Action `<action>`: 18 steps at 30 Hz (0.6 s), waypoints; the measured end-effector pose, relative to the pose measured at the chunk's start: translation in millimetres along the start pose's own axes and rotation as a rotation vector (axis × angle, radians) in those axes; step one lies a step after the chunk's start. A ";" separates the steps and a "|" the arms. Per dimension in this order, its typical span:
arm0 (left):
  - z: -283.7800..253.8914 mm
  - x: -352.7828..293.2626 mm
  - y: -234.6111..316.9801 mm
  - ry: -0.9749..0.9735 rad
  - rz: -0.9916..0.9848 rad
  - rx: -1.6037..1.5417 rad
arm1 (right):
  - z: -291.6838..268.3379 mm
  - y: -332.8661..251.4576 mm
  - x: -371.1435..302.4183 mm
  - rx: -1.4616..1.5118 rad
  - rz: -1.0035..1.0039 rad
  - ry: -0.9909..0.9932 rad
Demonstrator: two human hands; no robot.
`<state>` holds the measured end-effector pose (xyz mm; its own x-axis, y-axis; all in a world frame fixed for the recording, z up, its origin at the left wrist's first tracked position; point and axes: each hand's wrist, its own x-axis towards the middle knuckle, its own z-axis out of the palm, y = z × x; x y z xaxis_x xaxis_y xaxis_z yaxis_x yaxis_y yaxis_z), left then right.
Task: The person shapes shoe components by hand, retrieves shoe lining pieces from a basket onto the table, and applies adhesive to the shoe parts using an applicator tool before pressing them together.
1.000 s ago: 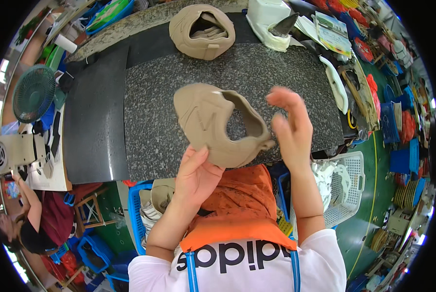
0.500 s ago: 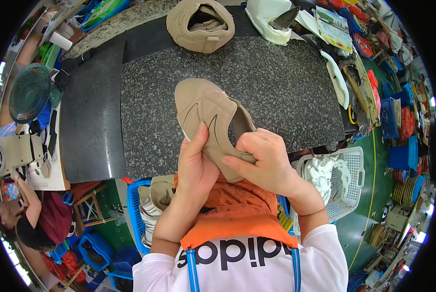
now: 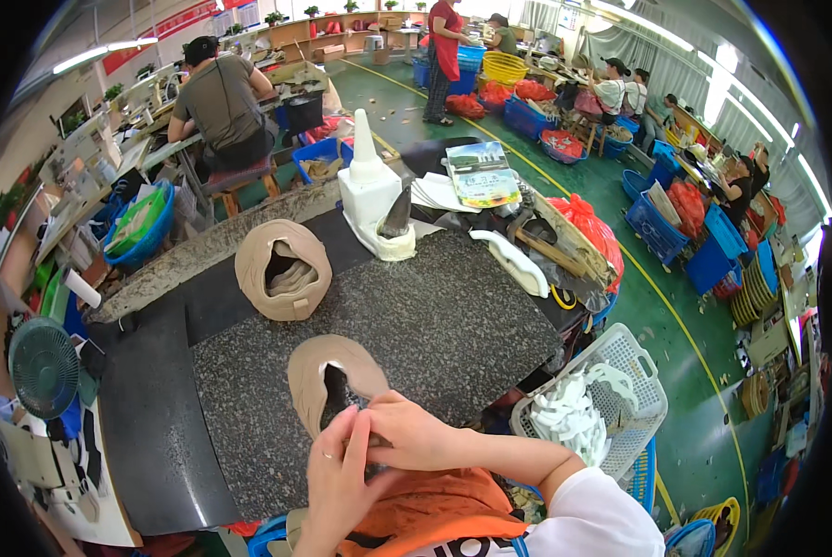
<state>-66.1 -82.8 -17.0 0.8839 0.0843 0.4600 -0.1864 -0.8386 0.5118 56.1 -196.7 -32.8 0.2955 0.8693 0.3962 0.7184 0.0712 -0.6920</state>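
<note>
Over the bench (image 3: pixel 444 320), our right hand (image 3: pixel 416 434) pinches the near rim of the tan shoe (image 3: pixel 310 376) beside our left hand (image 3: pixel 336 472), whose grip we cannot tell; we best work gently.

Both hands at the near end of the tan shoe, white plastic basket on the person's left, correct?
No: the head view shows the white plastic basket on the person's right. Left hand and right hand are at the near end of the tan shoe.

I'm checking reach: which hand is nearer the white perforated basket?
Right. The right hand, at the near end of the tan shoe upper, is left of the white perforated basket; the left hand is farther left.
</note>
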 end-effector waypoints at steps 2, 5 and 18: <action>0.6 2.6 -13.9 -0.043 -0.381 -0.112 | -8.7 -6.0 5.9 0.018 -0.027 0.151; -12.4 2.7 -32.4 -0.029 -0.234 -0.094 | -23.9 2.5 -7.4 -0.023 0.088 0.515; -9.1 12.3 -8.6 0.011 -0.370 -0.334 | 3.6 34.7 1.4 1.602 0.647 0.254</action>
<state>-57.5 -69.7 -9.1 0.9124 0.3508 0.2108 0.0097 -0.5335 0.8457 79.2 -191.2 -58.4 0.4542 0.8698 -0.1927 -0.7775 0.2815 -0.5623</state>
